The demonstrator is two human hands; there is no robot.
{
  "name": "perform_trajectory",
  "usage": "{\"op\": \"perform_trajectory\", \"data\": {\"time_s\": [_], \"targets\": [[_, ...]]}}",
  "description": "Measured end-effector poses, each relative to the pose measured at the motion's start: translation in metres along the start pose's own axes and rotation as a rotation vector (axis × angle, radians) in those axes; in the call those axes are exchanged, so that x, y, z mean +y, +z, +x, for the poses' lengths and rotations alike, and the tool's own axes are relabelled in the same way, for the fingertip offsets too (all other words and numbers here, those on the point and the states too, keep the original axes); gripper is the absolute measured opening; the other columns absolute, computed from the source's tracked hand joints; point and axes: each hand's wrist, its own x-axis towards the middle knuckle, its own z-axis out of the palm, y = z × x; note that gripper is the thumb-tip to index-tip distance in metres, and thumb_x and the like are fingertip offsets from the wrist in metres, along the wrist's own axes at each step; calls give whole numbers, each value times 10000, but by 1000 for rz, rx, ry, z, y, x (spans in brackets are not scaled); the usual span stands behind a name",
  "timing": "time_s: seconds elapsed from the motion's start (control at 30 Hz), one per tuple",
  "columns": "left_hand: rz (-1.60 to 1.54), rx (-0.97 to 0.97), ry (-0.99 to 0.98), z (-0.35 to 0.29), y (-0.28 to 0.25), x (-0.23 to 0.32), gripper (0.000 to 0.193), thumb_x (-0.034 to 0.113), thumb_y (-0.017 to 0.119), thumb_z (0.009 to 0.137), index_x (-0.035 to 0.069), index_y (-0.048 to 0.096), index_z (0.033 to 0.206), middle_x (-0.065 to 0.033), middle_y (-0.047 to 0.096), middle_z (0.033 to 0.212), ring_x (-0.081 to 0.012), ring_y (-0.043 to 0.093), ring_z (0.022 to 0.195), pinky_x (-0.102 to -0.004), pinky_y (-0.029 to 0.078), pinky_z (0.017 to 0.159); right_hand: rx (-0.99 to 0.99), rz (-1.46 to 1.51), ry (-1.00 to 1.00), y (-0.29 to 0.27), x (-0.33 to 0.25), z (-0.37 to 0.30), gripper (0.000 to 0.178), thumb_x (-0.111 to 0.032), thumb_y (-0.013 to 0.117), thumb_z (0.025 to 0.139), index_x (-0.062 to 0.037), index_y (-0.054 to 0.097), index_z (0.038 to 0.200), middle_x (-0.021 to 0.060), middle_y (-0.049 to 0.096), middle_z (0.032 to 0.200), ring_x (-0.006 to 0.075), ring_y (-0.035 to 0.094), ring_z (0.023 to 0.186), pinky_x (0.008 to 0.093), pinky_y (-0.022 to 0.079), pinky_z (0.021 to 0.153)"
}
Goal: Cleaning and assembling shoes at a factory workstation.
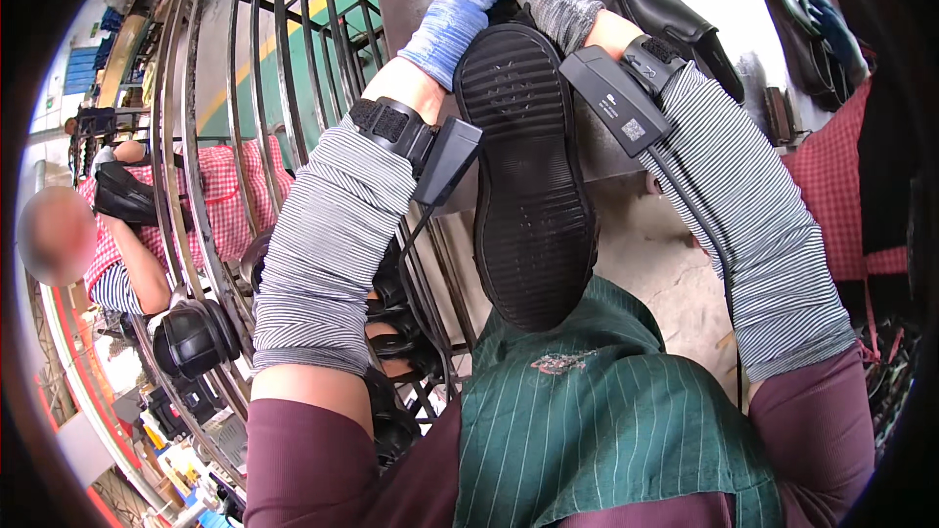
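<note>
Black shoe with ribbed black sole (533,186): sole facing you, between your forearms | long axis: from your hands back toward your green pinstriped apron (606,420) | your left hand in blue knit glove (458,18), right hand in grey marled knit glove (554,2): both curled closed round its far end, equally near; fingertips partly hidden.
</note>
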Motion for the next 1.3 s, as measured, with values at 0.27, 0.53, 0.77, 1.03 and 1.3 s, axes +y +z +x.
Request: {"op": "perform_trajectory", "data": {"time_s": [0.27, 0.53, 0.77, 1.03, 1.3], "targets": [[338, 17, 243, 8, -51, -45, 394, 311, 638, 891, 38, 577, 1169, -46, 634, 1020, -158, 599, 934, -281, 484, 855, -71, -167, -128, 14, 5, -19, 223, -80, 576, 842, -7, 578, 1053, 213, 645, 893, 330, 657, 841, 371, 535, 738], [185, 36, 102, 4, -33, -25, 391, 318, 660, 876, 54, 602, 1159, -53, 641, 1049, -142, 596, 936, -261, 491, 817, -306, 410, -23, 12, 33, -14, 148, -66, 596, 812, 4, 623, 939, 151, 657, 855, 286, 651, 752, 368, 536, 707], [-144, -182, 103, -10, -1, 0, 355, 211, 553, 946, 39, 523, 1255, -47, 582, 1199, -143, 535, 1088, -283, 406, 985, -50, 158, -269, 4, 3, -35, 190, -91, 615, 812, -12, 627, 985, 81, 669, 863, 223, 644, 711, 341, 530, 686], [296, 11, 75, -14, 17, 1, 473, 276, 546, 937, 18, 465, 1326, -140, 613, 1160, -223, 543, 1077, -305, 409, 954, -100, -651, -3, -30, -44, -47, 306, -130, 618, 844, -42, 600, 1136, 76, 686, 934, 187, 658, 767, 342, 533, 710], [171, -12, -210, -2, -25, -23, 378, 162, 576, 921, 12, 515, 1263, -58, 624, 1096, -145, 595, 949, -257, 475, 865, -177, -79, 146, 5, -12, -33, 188, -119, 530, 872, -34, 635, 1002, 144, 643, 820, 199, 606, 725, 323, 509, 699]]}}
